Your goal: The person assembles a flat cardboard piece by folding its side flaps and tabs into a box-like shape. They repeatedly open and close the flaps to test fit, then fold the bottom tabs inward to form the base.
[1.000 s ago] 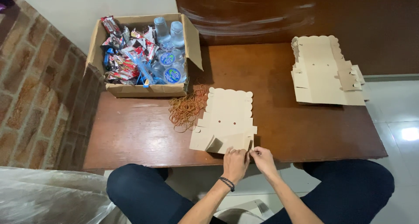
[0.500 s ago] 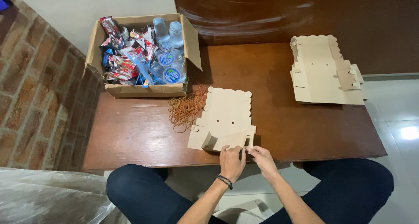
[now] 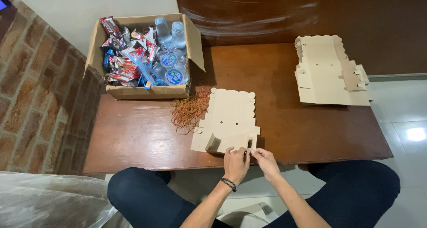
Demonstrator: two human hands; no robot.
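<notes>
Resting at the near edge of the bench [image 3: 133, 139], a flat cardboard box blank [image 3: 229, 121] is pinched at its near flap by the left hand [image 3: 235, 163] and right hand [image 3: 265, 160], each grip closed on card; rubber bands [image 3: 189, 112] lie just left.

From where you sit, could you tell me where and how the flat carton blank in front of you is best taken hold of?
Grip the carton blank at its near edge, coming from your side of the table. There the flaps stand up from the flat sheet, giving the fingers something to pinch, and both the left hand and right hand already meet there. The scalloped far edge lies flat against the wood and would likely be harder to lift.
</notes>
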